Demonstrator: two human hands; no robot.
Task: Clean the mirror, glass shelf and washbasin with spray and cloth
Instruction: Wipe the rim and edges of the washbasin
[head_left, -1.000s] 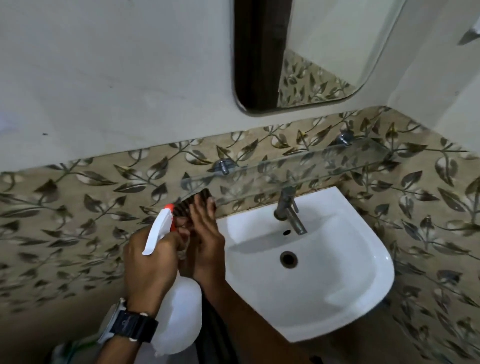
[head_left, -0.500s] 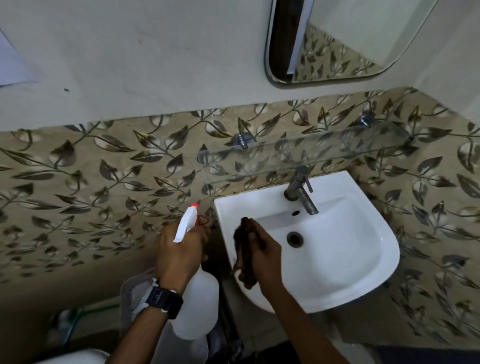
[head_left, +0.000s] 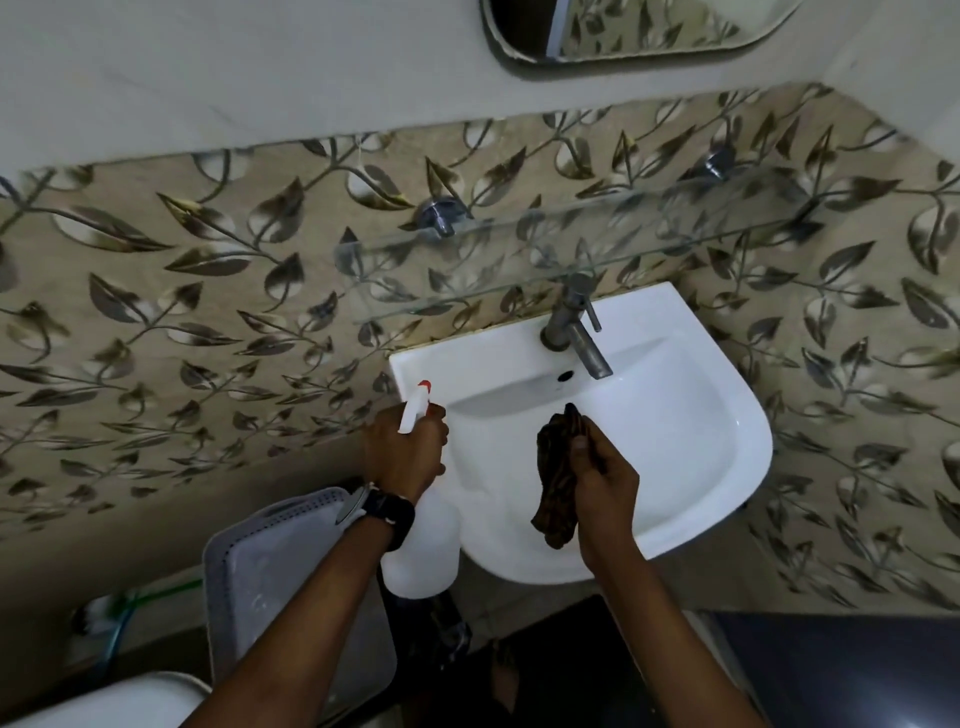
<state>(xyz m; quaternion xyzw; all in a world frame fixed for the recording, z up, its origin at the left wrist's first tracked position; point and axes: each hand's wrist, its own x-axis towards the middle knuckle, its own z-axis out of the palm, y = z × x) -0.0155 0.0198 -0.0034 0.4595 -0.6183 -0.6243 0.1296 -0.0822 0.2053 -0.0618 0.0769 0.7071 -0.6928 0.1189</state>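
Observation:
A white washbasin (head_left: 717, 415) hangs on the tiled wall, with a metal tap (head_left: 576, 332) at its back. Just above it runs a clear glass shelf (head_left: 519, 249), and the mirror (head_left: 623, 26) shows at the top edge. My left hand (head_left: 402, 452) grips a white spray bottle (head_left: 421, 551) at the basin's left rim, its red-tipped nozzle pointing up and away from me. My right hand (head_left: 605, 483) holds a dark brown cloth (head_left: 556, 483) over the bowl's front half; the cloth hangs bunched from my fingers.
A grey perforated bin lid (head_left: 291, 571) sits low on the left beside a white toilet cistern (head_left: 104, 701). A green hose (head_left: 130, 608) lies by the wall. Leaf-pattern tiles (head_left: 208, 312) cover the wall around the basin. A dark surface (head_left: 831, 670) lies at lower right.
The view has tilted down toward the basin. My right hand carried the cloth from beside the bottle's nozzle to over the bowl, and my left hand moved the bottle to the basin's left rim.

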